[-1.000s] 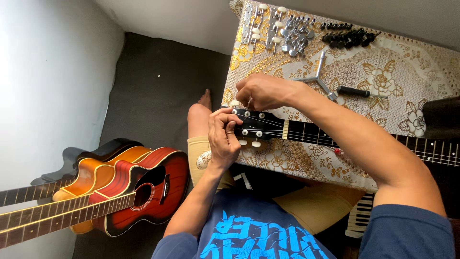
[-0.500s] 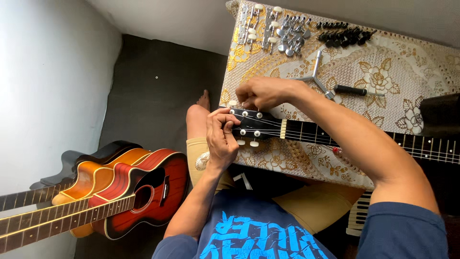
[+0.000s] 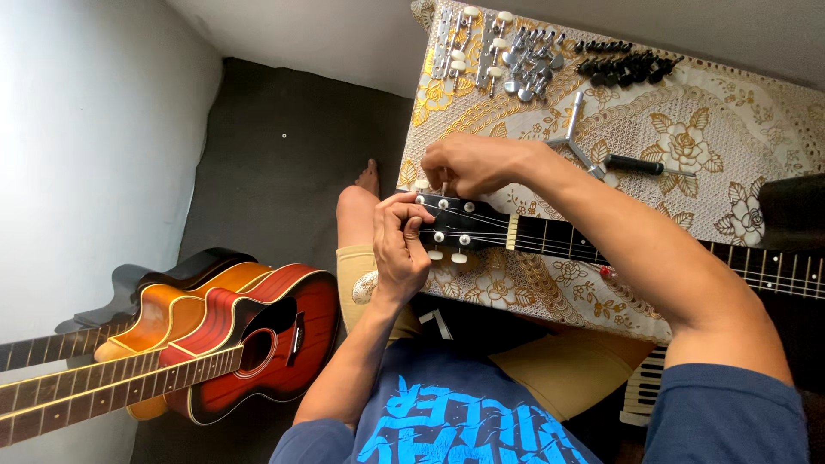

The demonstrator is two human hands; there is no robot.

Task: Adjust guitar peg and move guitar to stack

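Gripping the black guitar headstock (image 3: 460, 225) with white tuner buttons, the left hand (image 3: 398, 249) is curled around its outer end, fingers clenched on the edge nearest the body. The right hand (image 3: 464, 165) comes in from the far side and pinches something tiny at the upper row of tuner posts. It's closed on one of them, but I can't tell exactly which peg or string it has. So both grips meet on that headstock, which sticks out just past the near-left corner of the table.

The dark fretted neck (image 3: 653, 253) runs away from the grip to the right, lying flat on a cream and gold floral tablecloth (image 3: 713, 163). Beyond the right hand, toward the far edge of the cloth, sit rows of chrome tuning machines (image 3: 498, 47) and a cluster of small black tuner parts (image 3: 623, 64). Just past the right forearm there's a silver three-armed wrench (image 3: 574, 142) and a black-handled screwdriver (image 3: 640, 165).

Room-wise: dark grey carpet floor (image 3: 275, 155) below the left hand, a plain white wall (image 3: 86, 129) further left, and two sunburst acoustic guitars (image 3: 232, 335) leaning there, well apart from the work.
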